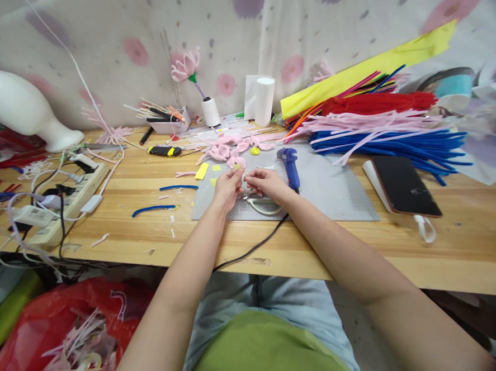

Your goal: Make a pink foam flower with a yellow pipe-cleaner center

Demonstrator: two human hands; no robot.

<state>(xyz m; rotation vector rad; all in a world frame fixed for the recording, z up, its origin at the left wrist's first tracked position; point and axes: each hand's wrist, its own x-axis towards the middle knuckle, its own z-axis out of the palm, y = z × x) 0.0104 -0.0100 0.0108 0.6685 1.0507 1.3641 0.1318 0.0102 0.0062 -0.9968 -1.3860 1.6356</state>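
Note:
My left hand (230, 185) and my right hand (268, 185) meet above the grey cutting mat (335, 193), both with fingers pinched and the fingertips almost touching. What they hold is too small to make out. A small yellowish piece shows at the tips of my left fingers. Just under my right hand lie scissors with a pale handle (267, 212). Beyond it rests a blue glue gun (290, 168), its dark cord running to the table edge. Pink pipe-cleaner petals (220, 152) lie behind my hands, beside a round yellow piece (255, 150). Yellow paper pieces (202, 171) are left of my left hand.
Bundles of blue pipe cleaners (385, 148) and pink ones lie at the back right, near a phone (405, 185). A utility knife (164, 151), a pink flower (186, 67) in a white holder and a power strip (77, 200) stand or lie leftward.

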